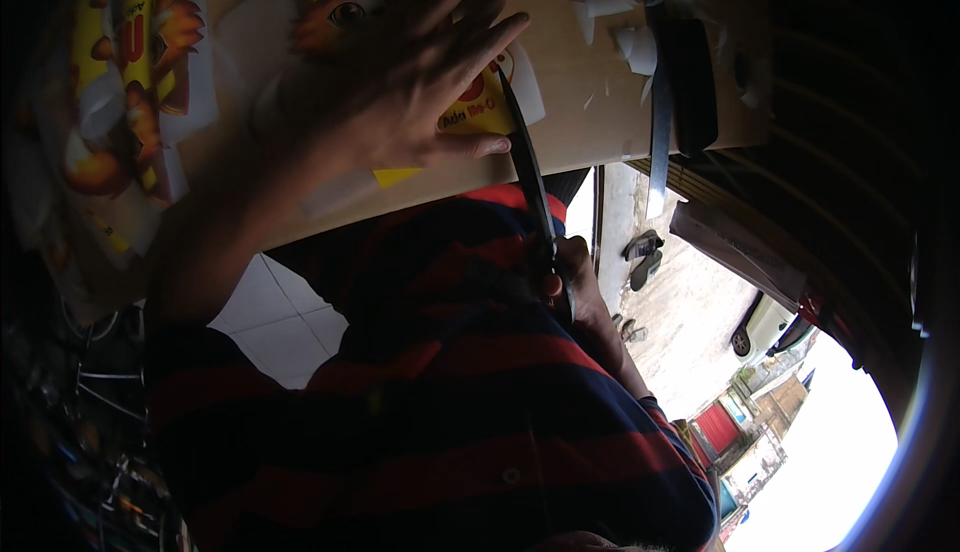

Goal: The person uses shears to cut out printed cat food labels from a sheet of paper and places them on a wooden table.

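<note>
Gripping scissors [530, 172] in the right hand [577, 264], with the tip at the yellow sheet [478, 112] on the brown board [580, 112]. Resting the left hand [402, 97] over that sheet, spread open, grasping nothing. Could nick the left thumb [488, 146] with one slip.

Workshop or home workroom, unclear which: printed yellow pieces [140, 42] and white scraps [638, 50] on the surface [590, 127], floor tiles [282, 317] past its near edge, sandals [645, 271] and a parked car [768, 325] outside.
</note>
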Motion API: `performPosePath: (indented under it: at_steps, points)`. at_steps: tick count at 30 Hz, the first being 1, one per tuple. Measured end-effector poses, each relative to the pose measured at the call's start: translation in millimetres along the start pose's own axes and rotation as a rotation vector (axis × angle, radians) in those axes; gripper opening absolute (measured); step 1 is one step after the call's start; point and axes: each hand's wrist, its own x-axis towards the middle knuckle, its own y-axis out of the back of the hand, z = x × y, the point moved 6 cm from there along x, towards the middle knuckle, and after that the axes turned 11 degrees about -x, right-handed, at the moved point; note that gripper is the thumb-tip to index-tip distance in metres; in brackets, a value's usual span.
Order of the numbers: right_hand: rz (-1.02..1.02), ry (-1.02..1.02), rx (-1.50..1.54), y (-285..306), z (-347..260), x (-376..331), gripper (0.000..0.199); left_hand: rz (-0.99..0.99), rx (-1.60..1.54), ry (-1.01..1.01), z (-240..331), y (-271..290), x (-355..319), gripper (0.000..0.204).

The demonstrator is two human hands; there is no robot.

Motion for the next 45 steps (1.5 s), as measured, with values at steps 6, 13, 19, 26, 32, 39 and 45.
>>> performPosePath:
  at_steps: [6,13,19,26,32,39,45]
  points:
    - [0.003,0.042,0.037,-6,-4,3,0.074,-0.051,-0.007,0.039,-4,0,-3,0.092]
    - [0.031,0.068,-0.043,-8,1,5,0.075,-0.012,-0.012,0.041,-7,-7,-7,0.092]
    - [0.026,0.064,-0.063,-10,-3,4,0.079,0.003,-0.025,0.041,-6,-2,-6,0.085]
    - [0.095,0.115,-0.039,-18,-12,7,0.084,0.096,-0.021,0.125,6,10,-10,0.072]
    - [0.075,0.098,-0.049,-20,-14,8,0.085,0.111,-0.037,0.136,7,7,-11,0.071]
    - [0.125,0.127,-0.097,-24,-13,8,0.086,0.091,0.013,0.210,11,10,-12,0.072]
    - [0.165,0.102,-0.093,-31,-17,7,0.085,0.091,0.008,0.235,10,5,-15,0.073]
